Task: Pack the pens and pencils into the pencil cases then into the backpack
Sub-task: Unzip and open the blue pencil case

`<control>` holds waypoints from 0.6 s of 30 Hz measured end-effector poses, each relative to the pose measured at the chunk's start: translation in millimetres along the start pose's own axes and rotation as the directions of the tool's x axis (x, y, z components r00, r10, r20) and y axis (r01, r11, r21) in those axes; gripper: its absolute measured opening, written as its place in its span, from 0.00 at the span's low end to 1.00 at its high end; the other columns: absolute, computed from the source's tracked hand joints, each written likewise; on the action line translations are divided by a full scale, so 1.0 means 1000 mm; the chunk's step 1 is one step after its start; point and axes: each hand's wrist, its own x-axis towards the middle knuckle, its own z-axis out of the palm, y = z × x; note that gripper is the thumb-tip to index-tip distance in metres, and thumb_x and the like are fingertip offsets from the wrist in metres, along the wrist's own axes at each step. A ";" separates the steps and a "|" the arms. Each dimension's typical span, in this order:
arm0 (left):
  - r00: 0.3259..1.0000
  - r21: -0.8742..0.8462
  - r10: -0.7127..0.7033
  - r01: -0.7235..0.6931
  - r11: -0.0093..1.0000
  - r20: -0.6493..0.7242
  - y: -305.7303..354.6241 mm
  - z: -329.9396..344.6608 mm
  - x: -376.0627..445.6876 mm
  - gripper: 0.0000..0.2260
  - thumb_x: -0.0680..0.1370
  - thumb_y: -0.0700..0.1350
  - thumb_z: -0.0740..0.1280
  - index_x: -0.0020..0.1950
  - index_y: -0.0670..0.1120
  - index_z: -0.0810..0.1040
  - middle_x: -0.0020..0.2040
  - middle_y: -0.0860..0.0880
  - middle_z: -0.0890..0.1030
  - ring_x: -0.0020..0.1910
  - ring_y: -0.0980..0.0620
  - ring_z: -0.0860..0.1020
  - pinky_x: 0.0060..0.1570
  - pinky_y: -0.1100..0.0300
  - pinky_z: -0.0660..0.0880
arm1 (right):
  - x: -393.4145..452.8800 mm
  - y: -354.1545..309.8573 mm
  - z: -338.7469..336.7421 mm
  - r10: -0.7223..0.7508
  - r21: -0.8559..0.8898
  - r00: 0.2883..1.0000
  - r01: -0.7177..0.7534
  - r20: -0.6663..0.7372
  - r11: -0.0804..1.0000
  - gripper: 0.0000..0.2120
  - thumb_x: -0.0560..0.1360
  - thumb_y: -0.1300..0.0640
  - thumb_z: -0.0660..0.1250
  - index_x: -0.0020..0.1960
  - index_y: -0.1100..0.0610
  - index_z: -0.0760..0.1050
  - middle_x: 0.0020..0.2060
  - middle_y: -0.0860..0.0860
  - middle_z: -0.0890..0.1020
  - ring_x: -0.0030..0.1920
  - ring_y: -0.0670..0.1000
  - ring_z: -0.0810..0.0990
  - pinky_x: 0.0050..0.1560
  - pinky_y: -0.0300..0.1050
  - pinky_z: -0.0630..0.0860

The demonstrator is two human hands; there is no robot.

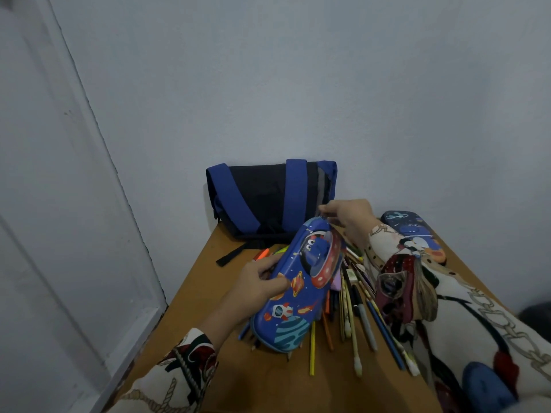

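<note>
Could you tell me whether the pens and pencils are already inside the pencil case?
No, the pens and pencils lie loose on the table.

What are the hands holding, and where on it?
Both hold the blue pencil case. The left hand grips its long side near the middle; the right hand pinches at its far end, likely the zip.

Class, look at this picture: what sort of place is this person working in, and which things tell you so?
Probably a corner of a room at home or a study space: a small wooden table pushed against plain painted walls, with a backpack and loose pens and pencils on it.
</note>
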 end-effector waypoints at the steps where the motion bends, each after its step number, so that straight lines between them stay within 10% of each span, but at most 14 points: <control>1: 1.000 -0.010 0.015 -0.015 1.000 -0.019 -0.001 -0.002 0.000 0.18 0.70 0.41 0.68 0.59 0.51 0.78 0.45 0.52 0.86 0.43 0.51 0.84 0.39 0.59 0.80 | 0.002 0.002 -0.002 0.020 0.043 1.000 -0.020 0.001 0.999 0.09 0.70 0.65 0.73 0.49 0.67 0.79 0.44 0.60 0.83 0.38 0.55 0.81 0.38 0.48 0.81; 6: 0.983 -0.050 0.069 -0.079 0.996 -0.172 -0.001 -0.013 0.005 0.16 0.70 0.44 0.67 0.58 0.51 0.79 0.47 0.50 0.86 0.45 0.48 0.84 0.40 0.57 0.80 | 0.010 0.017 -0.011 0.129 0.190 0.991 -0.133 0.033 0.973 0.04 0.74 0.63 0.70 0.41 0.63 0.77 0.31 0.54 0.82 0.28 0.50 0.77 0.20 0.35 0.71; 18: 0.851 -0.260 -0.111 -0.031 0.965 -0.513 -0.003 -0.012 0.033 0.09 0.80 0.43 0.64 0.57 0.44 0.79 0.49 0.41 0.84 0.45 0.41 0.84 0.40 0.50 0.83 | -0.032 0.053 -0.020 0.390 -0.143 0.790 -0.368 0.473 0.919 0.06 0.77 0.61 0.65 0.41 0.60 0.76 0.34 0.52 0.78 0.38 0.49 0.74 0.41 0.41 0.70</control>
